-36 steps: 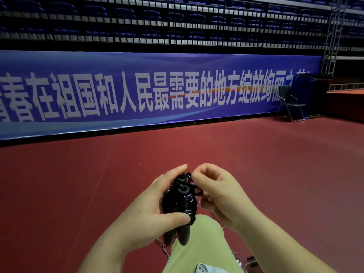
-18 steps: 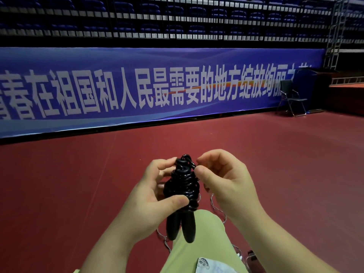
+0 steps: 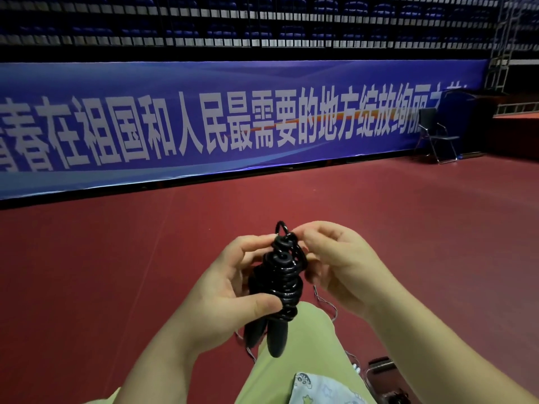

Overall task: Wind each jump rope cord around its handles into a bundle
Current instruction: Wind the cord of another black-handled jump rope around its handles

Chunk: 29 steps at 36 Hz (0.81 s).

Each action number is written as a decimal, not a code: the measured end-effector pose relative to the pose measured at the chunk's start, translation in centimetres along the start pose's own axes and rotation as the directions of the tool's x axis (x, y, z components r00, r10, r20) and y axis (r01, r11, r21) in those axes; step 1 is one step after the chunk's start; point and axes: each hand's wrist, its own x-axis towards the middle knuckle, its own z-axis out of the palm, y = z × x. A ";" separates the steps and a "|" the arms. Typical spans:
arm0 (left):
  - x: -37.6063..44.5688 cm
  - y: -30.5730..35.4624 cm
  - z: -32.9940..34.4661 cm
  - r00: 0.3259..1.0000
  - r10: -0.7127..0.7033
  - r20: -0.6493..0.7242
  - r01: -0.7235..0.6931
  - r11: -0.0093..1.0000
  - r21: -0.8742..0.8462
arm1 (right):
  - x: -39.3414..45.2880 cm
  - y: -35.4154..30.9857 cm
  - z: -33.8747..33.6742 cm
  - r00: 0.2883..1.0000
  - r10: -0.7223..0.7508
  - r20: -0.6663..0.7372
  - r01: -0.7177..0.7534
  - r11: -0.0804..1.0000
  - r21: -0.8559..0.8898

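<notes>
My left hand (image 3: 221,290) comes in from the lower left, forearm angled up and toward the middle, palm turned to the right. Its fingers are curled round the rope bundle (image 3: 281,284): the thumb lies across the near side of the coils low down, pressing them, and the fingertips hook round the far side near the top. The bundle stands nearly upright between my hands, above my knee (image 3: 294,339) in light green cloth. The black cord (image 3: 287,275) is wound in many turns about the upper part of the two handles (image 3: 269,336), whose rounded ends hang side by side below the coils, clear of my palm. A small loop (image 3: 280,227) of cord sticks up from the top of the bundle. My right hand (image 3: 341,266) reaches in from the lower right, wrist bent, back of the hand toward me and to the right. Its thumb and forefinger are pressed together at the top of the coils, just beside the loop, pinching the cord there; the other fingers curl loosely behind the bundle, and I cannot tell whether they touch it. On the red floor (image 3: 116,272) under my hands lies a thin wire (image 3: 326,304). Farther off stand a blue banner (image 3: 233,118) and a folding chair (image 3: 437,135).
</notes>
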 end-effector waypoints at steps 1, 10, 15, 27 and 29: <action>0.1 -0.3 0.1 1.000 -0.021 0.002 0.021 1.000 0.014 | 0.1 -0.2 -0.4 0.999 0.048 0.000 -0.048 0.999 -0.006; 2.2 -3.5 1.0 0.978 -0.206 0.044 0.189 0.950 0.247 | 3.0 2.4 -4.6 0.984 0.164 -0.066 -0.174 0.966 -0.192; 4.4 -5.8 2.0 0.956 -0.259 0.139 0.251 0.965 0.077 | 4.4 4.3 -7.4 0.983 0.152 -0.100 -0.152 0.988 0.003; 14.0 -16.7 7.4 0.922 -0.385 -0.030 0.374 0.909 -0.182 | 4.0 9.7 -17.8 0.883 0.281 -0.377 -0.262 0.960 0.100; 15.4 -19.4 9.1 0.902 -0.432 -0.003 0.425 0.889 -0.170 | 3.4 11.5 -19.6 0.864 0.316 -0.392 -0.308 0.948 0.084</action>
